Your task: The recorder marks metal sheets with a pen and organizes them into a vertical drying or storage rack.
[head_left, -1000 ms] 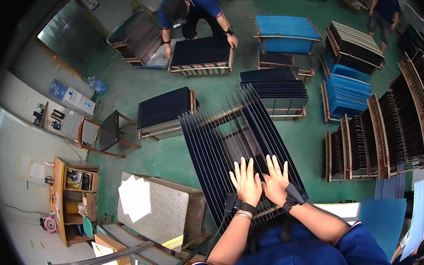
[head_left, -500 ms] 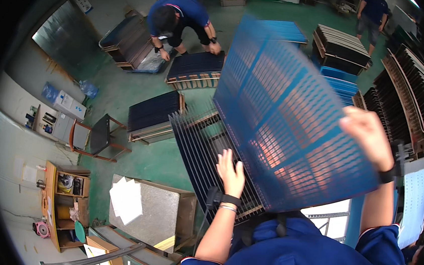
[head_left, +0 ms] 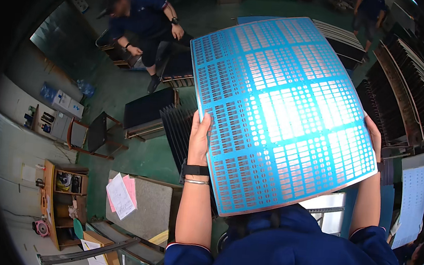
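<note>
A large blue circuit board panel [head_left: 253, 98] with rows of copper-coloured rectangles and dots is held up in front of me, its patterned face catching bright glare. My left hand [head_left: 200, 139] grips its left edge, the thumb lying on the face and the fingers partly hidden. At the opposite edge my right hand [head_left: 373, 134] is closed on the panel, mostly behind it. Just left of the panel, and partly covered by it, stands a slotted rack [head_left: 172, 129] with thin dark upright slats.
A co-worker [head_left: 146, 21] is at the far left beside a dark stack [head_left: 177, 66]. More racks [head_left: 412, 89] line the right side, with another person [head_left: 369, 17] behind. Nearer left are a chair [head_left: 102, 133], a grey worktop [head_left: 139, 212] holding papers, and a wooden shelf [head_left: 67, 205].
The panel has turned from steeply tilted over the rack to facing me. My left hand has gone from open above the rack to gripping the panel. The co-worker has straightened and shifted left.
</note>
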The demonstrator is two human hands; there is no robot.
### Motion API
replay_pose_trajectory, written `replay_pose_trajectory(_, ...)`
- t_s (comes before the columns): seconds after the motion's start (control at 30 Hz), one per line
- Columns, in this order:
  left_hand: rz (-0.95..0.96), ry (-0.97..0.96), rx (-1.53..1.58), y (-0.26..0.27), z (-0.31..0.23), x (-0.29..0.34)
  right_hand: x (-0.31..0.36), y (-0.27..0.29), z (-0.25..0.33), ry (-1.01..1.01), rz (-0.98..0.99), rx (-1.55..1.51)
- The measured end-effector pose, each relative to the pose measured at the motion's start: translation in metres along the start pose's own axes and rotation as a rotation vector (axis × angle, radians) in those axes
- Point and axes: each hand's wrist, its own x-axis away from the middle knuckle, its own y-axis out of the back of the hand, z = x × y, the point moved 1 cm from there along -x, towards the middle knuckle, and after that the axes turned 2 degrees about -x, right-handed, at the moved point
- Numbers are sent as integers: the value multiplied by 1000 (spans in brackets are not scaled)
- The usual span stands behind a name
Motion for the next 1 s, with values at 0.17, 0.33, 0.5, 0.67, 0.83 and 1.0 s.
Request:
replay_pose_trajectory(0.17,22,11,-40,10,-9,3,-2,-13,-3,64,1,90)
replay_pose_trajectory(0.33,-14,0,-62,14,-20,9,-7,-34,-6,48,-24,147)
replay_pose_trajectory(0.5,42,15,-42,14,-22,7,-9,-18,-5,37,51,59)
replay_pose_trajectory(0.67,42,-52,-101,31,-25,0,-11,-4,3,20,126,68)
replay_pose_trajectory(0.83,25,-106,-152,-13,-51,17,-33,-6,14,3,8,274)
replay_pose_trajectory(1.0,-32,-153,-273,-20,-56,26,-55,0,37,6,13,445)
